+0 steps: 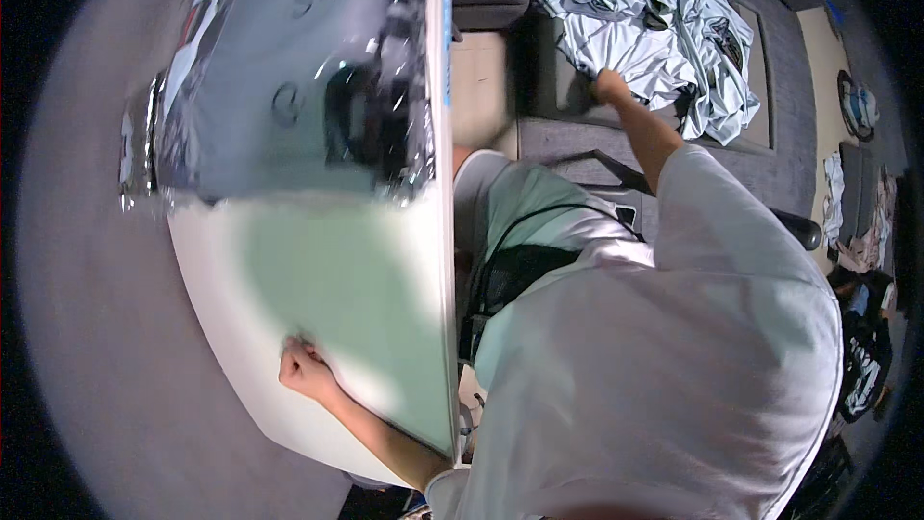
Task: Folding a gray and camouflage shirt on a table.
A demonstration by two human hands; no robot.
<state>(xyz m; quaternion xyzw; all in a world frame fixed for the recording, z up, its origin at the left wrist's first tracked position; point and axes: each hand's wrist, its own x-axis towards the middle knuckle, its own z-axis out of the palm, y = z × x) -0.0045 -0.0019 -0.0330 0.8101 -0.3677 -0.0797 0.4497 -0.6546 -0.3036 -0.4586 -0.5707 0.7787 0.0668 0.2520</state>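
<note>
My right hand [608,87] reaches out to the upper right and is closed on the edge of a shiny silver-grey cloth [630,48]. That cloth belongs to a rumpled heap lying on a dark grey padded seat. On the pale table [346,260], my left hand [303,371] rests with its fingers curled in. A small dark spot shows at its fingertips; whether it is an object or shadow I cannot make out. Farther along the table lies a clear plastic package [289,67] with grey and black contents, its film creased and glossy.
The table's straight edge [449,260] runs close beside my lap. A black mesh pouch [529,274] and a dark cord lie against me. A phone-like device [626,215] is by my hip. Dark bags and clothes [866,356] lie at the far right.
</note>
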